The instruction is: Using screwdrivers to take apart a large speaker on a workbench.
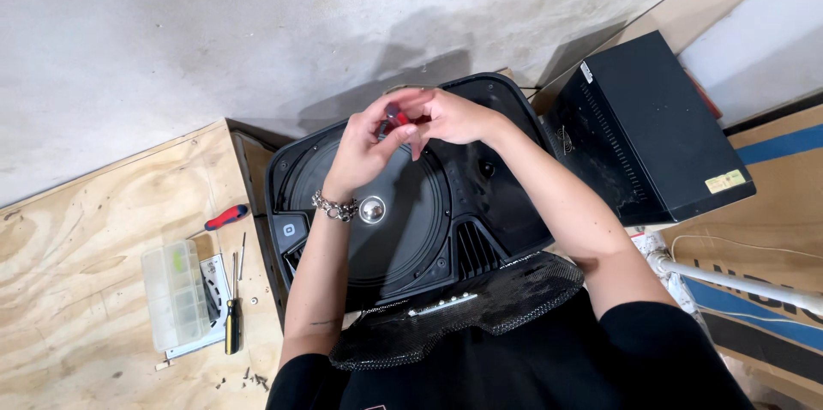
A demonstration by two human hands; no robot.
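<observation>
Mesh grille point(463, 311) lying nearest; both hands point(411, 131) pinching red-handled tool point(396, 116) at 12 o'clock over speaker cone point(377, 213). Better keeping grip firm, tip steady.

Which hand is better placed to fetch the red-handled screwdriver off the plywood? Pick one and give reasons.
Left, probably. The left hand is on the same side as the red-handled screwdriver lying on the plywood. The right hand would have to cross over the speaker. Both hands currently pinch a small red tool.
</observation>
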